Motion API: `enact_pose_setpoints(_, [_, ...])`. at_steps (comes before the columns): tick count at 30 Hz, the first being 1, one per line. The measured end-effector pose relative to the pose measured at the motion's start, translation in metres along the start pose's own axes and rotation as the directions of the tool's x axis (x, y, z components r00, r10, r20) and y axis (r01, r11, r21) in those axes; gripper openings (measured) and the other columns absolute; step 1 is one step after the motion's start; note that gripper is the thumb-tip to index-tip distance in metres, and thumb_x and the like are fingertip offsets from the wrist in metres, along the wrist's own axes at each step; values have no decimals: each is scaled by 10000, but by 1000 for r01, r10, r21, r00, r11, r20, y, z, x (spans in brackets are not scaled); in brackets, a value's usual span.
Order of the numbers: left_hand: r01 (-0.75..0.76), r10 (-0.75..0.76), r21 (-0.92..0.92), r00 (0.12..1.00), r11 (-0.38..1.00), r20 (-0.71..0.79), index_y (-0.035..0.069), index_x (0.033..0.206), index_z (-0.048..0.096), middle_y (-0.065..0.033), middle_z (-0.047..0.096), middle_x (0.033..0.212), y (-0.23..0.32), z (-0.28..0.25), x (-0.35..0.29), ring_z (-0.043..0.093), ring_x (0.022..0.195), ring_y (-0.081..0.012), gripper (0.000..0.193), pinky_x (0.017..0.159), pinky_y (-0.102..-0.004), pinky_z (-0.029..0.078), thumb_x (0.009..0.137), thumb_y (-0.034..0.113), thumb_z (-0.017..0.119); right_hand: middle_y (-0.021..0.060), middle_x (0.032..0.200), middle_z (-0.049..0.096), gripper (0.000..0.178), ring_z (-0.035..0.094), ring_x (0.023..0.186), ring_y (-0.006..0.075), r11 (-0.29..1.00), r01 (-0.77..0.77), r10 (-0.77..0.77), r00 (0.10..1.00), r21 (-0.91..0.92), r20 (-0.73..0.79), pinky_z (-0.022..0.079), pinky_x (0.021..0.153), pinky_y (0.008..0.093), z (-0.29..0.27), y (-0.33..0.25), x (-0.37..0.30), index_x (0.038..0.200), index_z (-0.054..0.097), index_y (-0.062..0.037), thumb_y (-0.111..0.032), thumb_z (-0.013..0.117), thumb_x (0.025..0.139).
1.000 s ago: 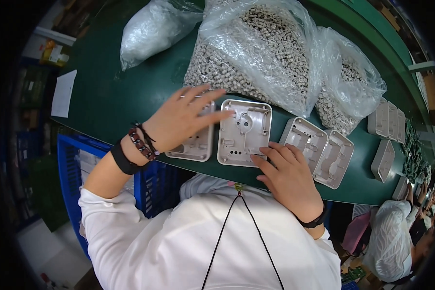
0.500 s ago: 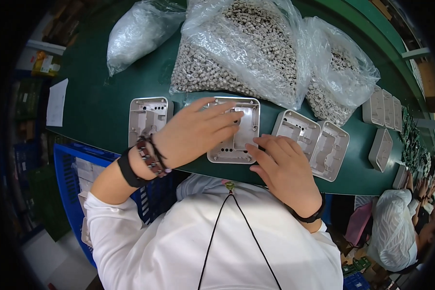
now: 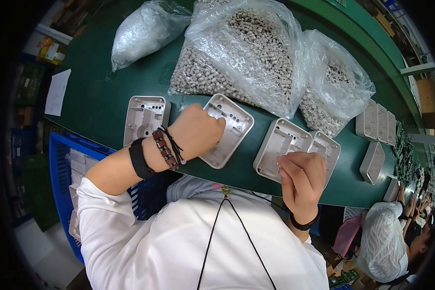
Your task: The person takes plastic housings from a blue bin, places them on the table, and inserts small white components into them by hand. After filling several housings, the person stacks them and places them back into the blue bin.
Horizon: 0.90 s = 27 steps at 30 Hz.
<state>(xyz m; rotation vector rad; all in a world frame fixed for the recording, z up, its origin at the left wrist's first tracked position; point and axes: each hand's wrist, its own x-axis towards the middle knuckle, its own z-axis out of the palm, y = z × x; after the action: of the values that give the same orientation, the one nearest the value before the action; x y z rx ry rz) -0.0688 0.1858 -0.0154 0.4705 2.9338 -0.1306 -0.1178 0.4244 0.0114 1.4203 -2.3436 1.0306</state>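
My left hand (image 3: 201, 131) is closed over the left wall of a light grey plastic housing (image 3: 232, 137), an open shallow box with rounded corners and small holes at its far end. Its fingertips are hidden. The housing sits at an angle on the table. My right hand (image 3: 303, 180) hovers at the near side of another grey housing (image 3: 265, 155), thumb and fingers pinched together. Whatever is in that pinch, if anything, is too small to name. A similar housing (image 3: 332, 145) lies against it on the right. One more housing (image 3: 165, 118) stands left of my left hand.
Clear plastic bags of small grey parts (image 3: 198, 72) (image 3: 324, 104) fill the table's far side, beside a bag of clear material (image 3: 142, 36). More housings (image 3: 373, 162) stand right. A blue crate (image 3: 63, 179) is at the lower left. Other people sit at the far right.
My left hand has gone from spread fingers to a closed hand. The middle housing has turned clockwise. My right hand has left it, moving right and pinching over the neighbouring housing.
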Motion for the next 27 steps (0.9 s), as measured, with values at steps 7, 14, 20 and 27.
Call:
enact_pose_setpoints(7, [193, -190, -202, 981, 960, 36, 79, 820, 592, -66, 596, 582, 29, -5, 0, 607, 541, -256, 225, 487, -354, 455, 817, 302, 562, 49, 942, 592, 191, 546, 897, 253, 998, -70, 69, 962, -6, 264, 373, 827, 416, 21, -14, 10, 862, 622, -63, -101, 665, 680])
enact_pose_setpoints(14, [200, -304, -520, 945, 831, -121, 43, 1042, 554, -135, 619, 823, 9, -35, -41, 610, 702, -328, 297, 584, -391, 481, 818, 235, 584, 22, 1032, 579, 265, 516, 1067, 242, 970, -87, 182, 876, -226, 446, 269, 1012, 479, 30, -5, -3, 934, 607, -77, -182, 679, 700])
enact_pose_setpoints(20, [611, -637, -272, 771, 743, -10, 33, 1139, 502, -168, 580, 922, -40, -3, -95, 585, 753, -348, 390, 646, -398, 485, 810, 218, 601, 69, 1073, 554, 302, 508, 1060, 260, 983, -111, 163, 898, -149, 408, 315, 964, 472, 10, 1, 1, 1007, 591, -70, -162, 654, 726])
enact_pose_setpoints(27, [453, -447, -439, 886, 776, 123, 54, 1219, 450, -158, 565, 979, -16, -2, -75, 592, 751, -331, 433, 678, -382, 483, 818, 140, 590, 107, 1051, 541, 357, 515, 961, 306, 791, -441, 549, 817, -423, 174, 382, 825, 421, -27, 23, -28, 1080, 562, -62, -161, 639, 746])
